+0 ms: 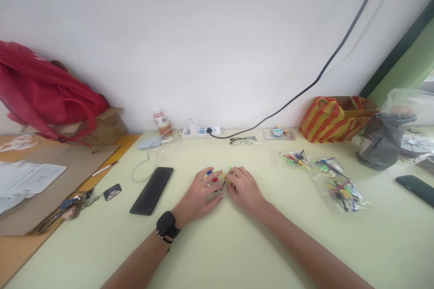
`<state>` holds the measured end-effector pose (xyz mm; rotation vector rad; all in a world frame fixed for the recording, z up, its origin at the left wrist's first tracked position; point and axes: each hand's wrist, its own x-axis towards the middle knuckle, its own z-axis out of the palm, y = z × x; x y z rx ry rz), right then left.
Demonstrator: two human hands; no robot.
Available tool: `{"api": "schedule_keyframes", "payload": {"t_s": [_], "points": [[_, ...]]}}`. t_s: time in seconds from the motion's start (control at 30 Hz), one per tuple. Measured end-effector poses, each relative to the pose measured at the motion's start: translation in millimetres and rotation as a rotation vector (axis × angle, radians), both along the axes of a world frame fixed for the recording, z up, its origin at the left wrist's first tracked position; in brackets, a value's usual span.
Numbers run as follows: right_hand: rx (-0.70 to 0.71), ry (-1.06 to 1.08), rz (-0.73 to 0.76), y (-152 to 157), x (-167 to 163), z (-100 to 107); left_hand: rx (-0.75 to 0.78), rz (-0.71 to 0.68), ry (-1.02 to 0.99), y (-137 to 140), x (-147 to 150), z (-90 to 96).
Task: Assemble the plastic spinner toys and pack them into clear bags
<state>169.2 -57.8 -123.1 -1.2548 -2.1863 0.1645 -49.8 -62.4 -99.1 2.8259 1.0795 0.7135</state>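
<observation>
Here, small coloured pieces [214,179] (partly hidden) are seen in front of the eyeglasses [243,139] on the desk [217,253]. Over them the left hand [200,195] is spread; whether anything is pinched by the curled right hand [246,189] cannot be told.

The small pieces [215,179] look plastic, the clear bags [326,195] glossy film.

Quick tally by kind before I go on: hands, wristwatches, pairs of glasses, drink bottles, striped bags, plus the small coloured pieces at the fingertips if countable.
Hands: 2 (left hand, right hand)
Wristwatch: 1
Glasses: 1 pair
Drink bottle: 1
Striped bag: 1
Total: 6
Small coloured pieces: not counted; too small and partly hidden.
</observation>
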Motion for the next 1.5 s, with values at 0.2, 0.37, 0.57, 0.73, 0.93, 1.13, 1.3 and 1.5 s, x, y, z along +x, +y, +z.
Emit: {"api": "schedule_keyframes", "payload": {"t_s": [0.2, 0.37, 0.57, 0.73, 0.93, 1.13, 1.3, 1.5], "points": [[-0.079, -0.040, -0.016, 6, -4, 9, -0.009, 0.004, 0.001, 0, 0, -1.5], [-0.146, 0.001, -0.080, 12, -9, 12, -0.020, -0.012, 0.005, -2, 3, -0.8], [-0.145, 0.024, -0.083, 11, -7, 9, -0.022, 0.010, -0.009, -2, 2, 1.8], [-0.178, 0.093, -0.121, 5, 4, 5, 0.022, 0.072, -0.095, 3, -3, 1.4], [-0.186, 0.153, -0.009, 7, 8, -3, -0.030, 0.095, -0.105, 5, -7, 4.4], [-0.190, 0.249, 0.160, 7, 11, 1, -0.235, 0.130, 0.048, 3, -9, 2.7], [-0.198, 0.291, 0.070, 8, 24, 9, -0.212, 0.109, 0.073, 1, -9, 3.9], [-0.362, 0.338, -0.024, 9, 29, 1, -0.175, 0.122, 0.040, 3, -7, -3.6]]}}
